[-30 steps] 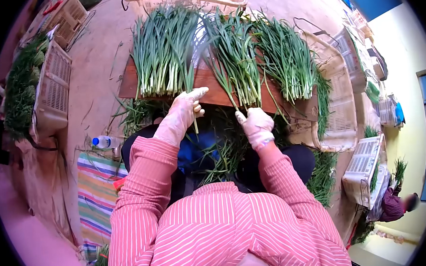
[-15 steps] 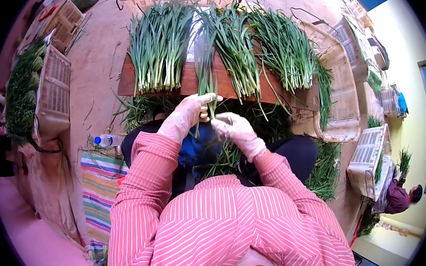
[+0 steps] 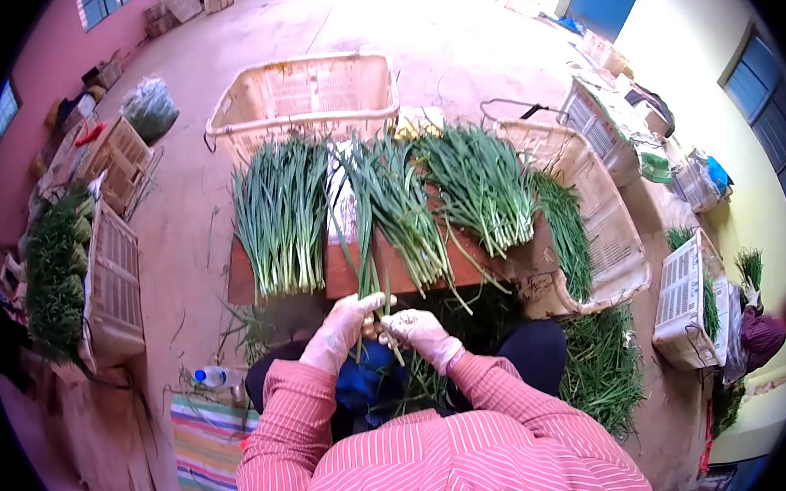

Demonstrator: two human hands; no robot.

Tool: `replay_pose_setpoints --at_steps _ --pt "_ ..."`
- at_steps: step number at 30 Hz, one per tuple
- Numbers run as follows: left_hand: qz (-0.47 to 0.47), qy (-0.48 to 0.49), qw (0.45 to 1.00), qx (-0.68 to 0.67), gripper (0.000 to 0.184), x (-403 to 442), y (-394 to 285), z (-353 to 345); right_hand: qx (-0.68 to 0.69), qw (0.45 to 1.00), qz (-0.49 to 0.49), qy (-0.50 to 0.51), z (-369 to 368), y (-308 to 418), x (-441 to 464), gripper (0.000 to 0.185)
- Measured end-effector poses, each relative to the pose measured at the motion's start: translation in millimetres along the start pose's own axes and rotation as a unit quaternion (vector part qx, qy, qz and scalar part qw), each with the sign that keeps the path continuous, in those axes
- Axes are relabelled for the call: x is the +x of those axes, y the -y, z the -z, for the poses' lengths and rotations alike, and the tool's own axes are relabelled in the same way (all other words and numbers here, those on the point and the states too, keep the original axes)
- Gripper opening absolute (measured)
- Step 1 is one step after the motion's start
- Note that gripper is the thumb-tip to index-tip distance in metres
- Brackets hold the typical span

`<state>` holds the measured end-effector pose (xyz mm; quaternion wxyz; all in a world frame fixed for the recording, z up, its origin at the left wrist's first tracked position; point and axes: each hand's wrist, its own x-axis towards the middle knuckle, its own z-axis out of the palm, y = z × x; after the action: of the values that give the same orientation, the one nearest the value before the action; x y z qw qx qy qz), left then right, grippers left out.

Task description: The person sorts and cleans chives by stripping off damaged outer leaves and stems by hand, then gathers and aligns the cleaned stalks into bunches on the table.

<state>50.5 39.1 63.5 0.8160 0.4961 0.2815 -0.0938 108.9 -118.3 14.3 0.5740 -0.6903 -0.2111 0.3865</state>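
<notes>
My gloved left hand (image 3: 344,328) is closed around a few garlic chives (image 3: 366,265), whose leaves stretch away over the wooden board (image 3: 345,271). Close beside it, my gloved right hand (image 3: 424,335) pinches at the lower ends of these stalks; its fingertips are partly hidden. On the board lie a wide left pile of garlic chives (image 3: 281,221), a middle pile (image 3: 402,213) and a right pile (image 3: 487,190), white ends toward me. Between the left and middle piles shows a pale shiny sheet (image 3: 340,195). Loose green leaves (image 3: 603,368) lie on the floor at my right.
A plastic crate (image 3: 301,71) stands behind the board, another crate (image 3: 612,223) tilts at its right. Filled crates (image 3: 112,285) line the left. A water bottle (image 3: 217,377) lies by a striped mat (image 3: 212,455). At the far right a person (image 3: 766,340) holds greens near a white crate (image 3: 680,309).
The view has tilted up, so the board and hands appear lower and more of the room shows. Both hands stay together at the stalk ends, the right one slightly closer to the left.
</notes>
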Motion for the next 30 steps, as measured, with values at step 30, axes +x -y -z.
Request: replay_pose_setpoints --at_steps 30 --pt "-0.016 0.084 0.986 -0.143 0.041 38 -8 25 -0.698 0.665 0.255 -0.072 68 -3 80 0.033"
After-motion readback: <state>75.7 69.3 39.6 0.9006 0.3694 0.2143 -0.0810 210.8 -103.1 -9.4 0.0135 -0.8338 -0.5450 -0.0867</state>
